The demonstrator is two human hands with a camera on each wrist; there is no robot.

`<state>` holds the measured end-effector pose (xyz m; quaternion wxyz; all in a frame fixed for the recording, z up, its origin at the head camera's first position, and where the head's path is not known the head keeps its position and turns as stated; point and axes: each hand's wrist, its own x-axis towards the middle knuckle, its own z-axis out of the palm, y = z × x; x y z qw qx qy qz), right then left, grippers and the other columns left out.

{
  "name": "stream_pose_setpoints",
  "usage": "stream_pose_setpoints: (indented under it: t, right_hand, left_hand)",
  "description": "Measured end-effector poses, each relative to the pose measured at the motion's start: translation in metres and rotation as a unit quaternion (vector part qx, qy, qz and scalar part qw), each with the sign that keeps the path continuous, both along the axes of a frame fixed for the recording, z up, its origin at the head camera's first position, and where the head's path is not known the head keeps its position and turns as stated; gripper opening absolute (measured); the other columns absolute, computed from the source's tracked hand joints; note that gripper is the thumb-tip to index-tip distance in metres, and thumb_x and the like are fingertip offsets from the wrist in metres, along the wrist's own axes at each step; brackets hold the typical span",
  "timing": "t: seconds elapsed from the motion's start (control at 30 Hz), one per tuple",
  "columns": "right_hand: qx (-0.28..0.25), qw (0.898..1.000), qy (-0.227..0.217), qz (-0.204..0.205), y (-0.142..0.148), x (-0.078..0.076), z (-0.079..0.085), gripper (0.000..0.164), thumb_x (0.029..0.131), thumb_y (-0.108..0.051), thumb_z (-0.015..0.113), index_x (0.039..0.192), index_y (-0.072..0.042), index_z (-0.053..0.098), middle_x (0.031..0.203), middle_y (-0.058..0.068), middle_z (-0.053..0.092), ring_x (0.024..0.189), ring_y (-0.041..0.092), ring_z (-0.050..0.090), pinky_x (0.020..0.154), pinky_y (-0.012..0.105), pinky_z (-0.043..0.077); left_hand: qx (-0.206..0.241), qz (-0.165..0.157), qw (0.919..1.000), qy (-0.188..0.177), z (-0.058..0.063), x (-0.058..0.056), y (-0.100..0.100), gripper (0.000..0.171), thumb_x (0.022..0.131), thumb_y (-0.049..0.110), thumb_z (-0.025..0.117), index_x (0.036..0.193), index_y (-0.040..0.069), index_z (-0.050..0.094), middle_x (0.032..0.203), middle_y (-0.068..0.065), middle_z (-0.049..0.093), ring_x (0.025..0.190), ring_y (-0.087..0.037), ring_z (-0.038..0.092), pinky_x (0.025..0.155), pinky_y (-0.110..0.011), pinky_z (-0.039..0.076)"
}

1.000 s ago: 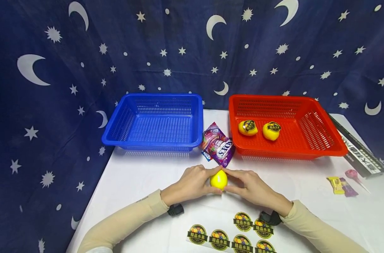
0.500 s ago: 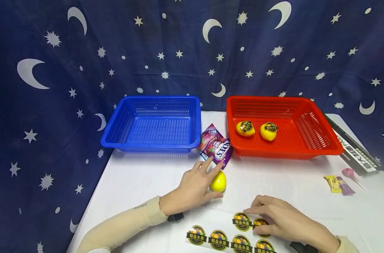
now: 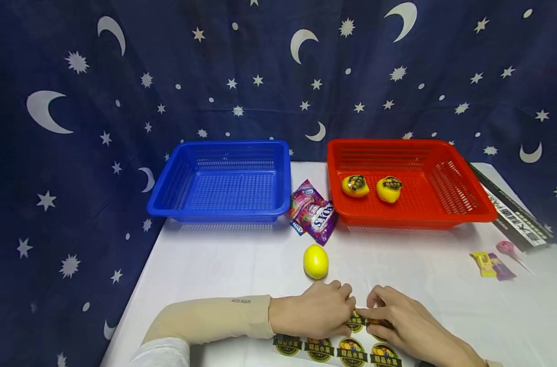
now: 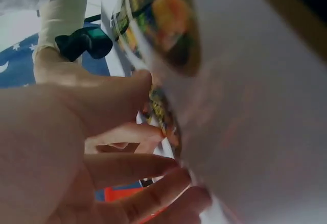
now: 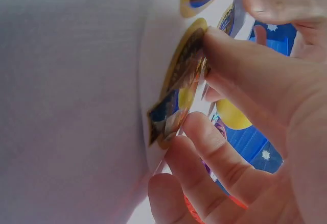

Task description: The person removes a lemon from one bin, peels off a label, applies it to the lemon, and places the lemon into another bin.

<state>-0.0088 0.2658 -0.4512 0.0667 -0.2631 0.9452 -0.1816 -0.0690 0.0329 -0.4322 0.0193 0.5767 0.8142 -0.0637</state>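
A plain yellow lemon [image 3: 316, 262] lies on the white table beyond my hands. My left hand [image 3: 318, 309] rests on a sheet of round fruit stickers [image 3: 351, 351], its fingertips at the sheet in the left wrist view. From the other side my right hand [image 3: 404, 323] touches the same sheet. One right fingertip meets the edge of a black and gold sticker [image 3: 355, 322]; another sticker [image 5: 184, 91] shows beneath that hand in the right wrist view. The fingers partly hide the upper stickers. Whether any sticker is lifted I cannot tell.
A red basket [image 3: 443, 220] at the back right holds two stickered lemons [image 3: 389, 189]. To its left stands a blue basket [image 3: 218, 210], with a purple candy bag [image 3: 316, 211] between them. Wrapped candies [image 3: 484, 265], a lollipop [image 3: 505, 247] and a long box [image 3: 521, 221] lie right.
Both hands held the lemon at first. The right hand left it for the sticker sheet, then the left hand let go and came down beside it. The lemon stays on the table.
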Motion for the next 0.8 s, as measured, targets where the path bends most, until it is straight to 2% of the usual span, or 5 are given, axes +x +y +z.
stream_pose_setpoints:
  t: [0.13, 0.23, 0.4, 0.6, 0.8]
  right_hand:
    - [0.002, 1.000, -0.009, -0.010, -0.001, -0.001, -0.002, 0.033, 0.088, -0.037, 0.079, 0.121, -0.032, 0.077, 0.101, -0.021, 0.048, 0.081, -0.008, 0.039, 0.063, 0.015, 0.036]
    - [-0.003, 1.000, 0.014, -0.005, 0.000, 0.000, -0.004, 0.033, 0.087, -0.036, 0.080, 0.119, -0.032, 0.078, 0.102, -0.021, 0.049, 0.082, -0.008, 0.039, 0.063, 0.015, 0.036]
    - [-0.014, 0.998, 0.059, 0.009, 0.002, 0.002, -0.006, 0.034, 0.084, -0.033, 0.083, 0.117, -0.031, 0.079, 0.101, -0.022, 0.048, 0.083, -0.009, 0.039, 0.063, 0.014, 0.035]
    - [0.005, 0.999, 0.044, -0.007, 0.000, 0.000, -0.003, 0.036, 0.084, -0.036, 0.082, 0.119, -0.031, 0.077, 0.100, -0.024, 0.052, 0.086, -0.008, 0.044, 0.067, 0.018, 0.044]
    - [0.000, 0.997, 0.080, -0.012, 0.000, 0.000, -0.004, 0.037, 0.079, -0.036, 0.085, 0.114, -0.028, 0.077, 0.097, -0.025, 0.056, 0.086, -0.008, 0.050, 0.071, 0.022, 0.050]
  left_hand:
    - [0.020, 0.006, 0.9998, 0.000, -0.006, 0.001, 0.002, 0.030, 0.095, 0.054, 0.066, 0.105, 0.026, 0.071, 0.089, 0.010, 0.057, 0.071, -0.006, 0.050, 0.052, -0.019, 0.038]
    - [0.043, 0.005, 0.9990, -0.012, -0.010, -0.002, 0.004, 0.025, 0.092, 0.051, 0.071, 0.101, 0.028, 0.073, 0.085, 0.011, 0.059, 0.068, -0.005, 0.050, 0.052, -0.018, 0.036]
    - [0.074, 0.024, 0.9946, -0.068, -0.012, -0.008, 0.007, 0.031, 0.084, 0.052, 0.079, 0.099, 0.025, 0.073, 0.080, 0.012, 0.058, 0.066, -0.001, 0.047, 0.055, -0.015, 0.032]
    - [0.097, 0.049, 0.9847, -0.137, -0.014, -0.011, 0.009, 0.037, 0.080, 0.045, 0.085, 0.106, 0.021, 0.073, 0.084, 0.011, 0.061, 0.068, 0.003, 0.047, 0.057, -0.011, 0.032]
    - [0.133, 0.037, 0.9764, -0.166, -0.017, -0.014, 0.008, 0.012, 0.088, 0.026, 0.081, 0.092, 0.021, 0.071, 0.080, 0.013, 0.059, 0.067, 0.005, 0.047, 0.059, -0.008, 0.033]
